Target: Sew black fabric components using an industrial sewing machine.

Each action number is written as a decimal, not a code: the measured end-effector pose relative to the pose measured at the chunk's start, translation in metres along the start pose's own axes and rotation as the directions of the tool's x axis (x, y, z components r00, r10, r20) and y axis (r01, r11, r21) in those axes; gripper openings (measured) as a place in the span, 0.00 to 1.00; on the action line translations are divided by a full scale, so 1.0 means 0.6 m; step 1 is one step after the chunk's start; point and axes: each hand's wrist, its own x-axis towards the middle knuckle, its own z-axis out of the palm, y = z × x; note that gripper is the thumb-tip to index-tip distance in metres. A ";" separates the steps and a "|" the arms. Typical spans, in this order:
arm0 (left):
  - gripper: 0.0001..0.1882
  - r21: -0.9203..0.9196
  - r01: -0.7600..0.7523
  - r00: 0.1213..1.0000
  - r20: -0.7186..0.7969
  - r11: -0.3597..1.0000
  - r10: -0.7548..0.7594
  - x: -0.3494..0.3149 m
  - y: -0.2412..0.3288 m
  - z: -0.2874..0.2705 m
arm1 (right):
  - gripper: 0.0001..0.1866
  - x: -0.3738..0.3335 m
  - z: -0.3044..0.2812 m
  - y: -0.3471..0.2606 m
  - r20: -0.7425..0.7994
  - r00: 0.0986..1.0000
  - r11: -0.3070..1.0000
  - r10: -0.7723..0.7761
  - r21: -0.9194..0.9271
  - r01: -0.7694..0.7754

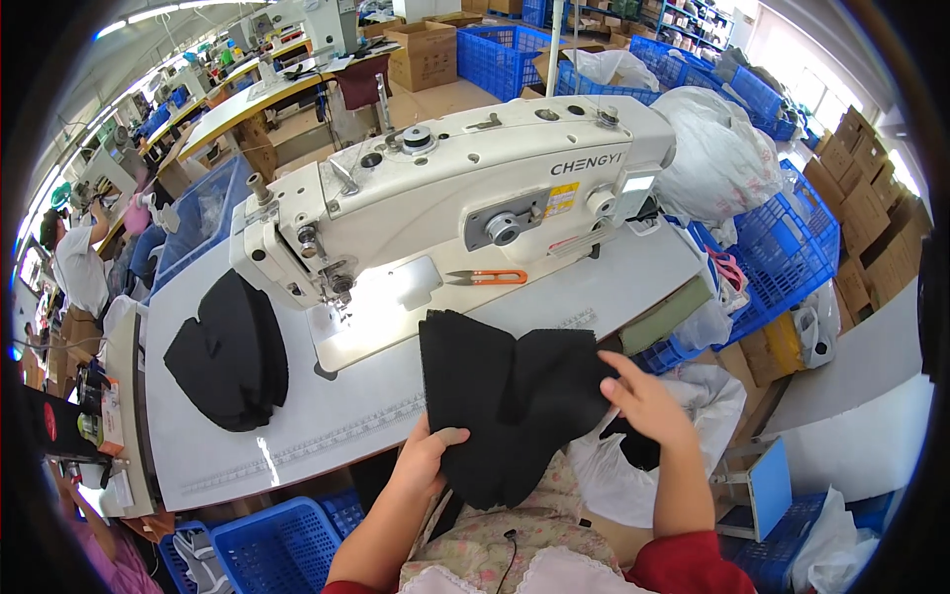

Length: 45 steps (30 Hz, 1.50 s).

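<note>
- Your left hand (pixel 430 453) pinches the lower left edge of the black fabric (pixel 515 406), thumb on top, fingers underneath.
- Your right hand (pixel 645 398) has thumb and index finger spread apart at the fabric's right edge; you cannot tell whether they touch it.
- The fabric likely handles as light and soft, with enough body to keep its outline; its matte face suggests little slipping.
- It probably folds at the middle crease, so take hold near the 2 opposite edges, keeping your grip flat.
- Your 2 forearms rise from below, the left slanting inward, the right hand tipping left.
- The fabric lies partly over the white tabletop (pixel 327 391), its lower part overhanging toward your floral apron (pixel 455 559).
- Beyond it stand the sewing machine (pixel 416 213) and orange-handled snips (pixel 500 278); leftward lies a stack of black pieces (pixel 242 366).
</note>
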 end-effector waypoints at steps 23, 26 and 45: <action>0.34 0.070 0.030 0.999 0.042 0.997 -0.033 0.005 -0.026 -0.006 | 0.40 -0.031 0.219 0.128 0.039 0.998 0.180 0.043 0.983 -0.046; 0.36 0.131 -0.042 0.996 0.086 0.991 0.031 -0.028 -0.006 -0.029 | 0.38 -0.045 0.221 0.065 0.098 0.994 0.201 0.052 0.974 -0.106; 0.28 0.124 -0.881 0.369 -0.423 0.456 0.828 -0.184 0.335 -0.242 | 0.41 0.235 0.494 -0.555 0.028 0.780 0.593 -0.625 0.667 0.451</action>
